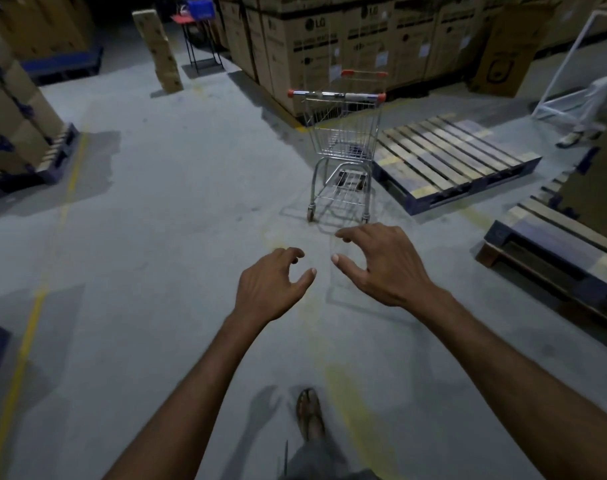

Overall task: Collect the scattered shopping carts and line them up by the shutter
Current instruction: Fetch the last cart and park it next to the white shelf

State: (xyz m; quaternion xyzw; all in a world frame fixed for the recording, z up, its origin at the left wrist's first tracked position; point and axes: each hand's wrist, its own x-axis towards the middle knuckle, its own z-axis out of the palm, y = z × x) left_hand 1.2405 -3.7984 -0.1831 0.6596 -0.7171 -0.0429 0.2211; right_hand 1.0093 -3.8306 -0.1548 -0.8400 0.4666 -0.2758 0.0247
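The left hand (pixel 271 289) and the right hand (pixel 385 268) are left uncovered, and short-trimmed nails can be made out on both thumbs. Tendons are faintly marked across the backs of the hands. The left forearm (pixel 198 386) and the right forearm (pixel 503 358) are shown bare as far as the picture's lower edge. One foot is seen in a brown sandal (pixel 309 414) – open-toed, with straps joined in a V. Above it the leg is covered by a grey garment (pixel 312 459) – whether shorts or trousers cannot be told.
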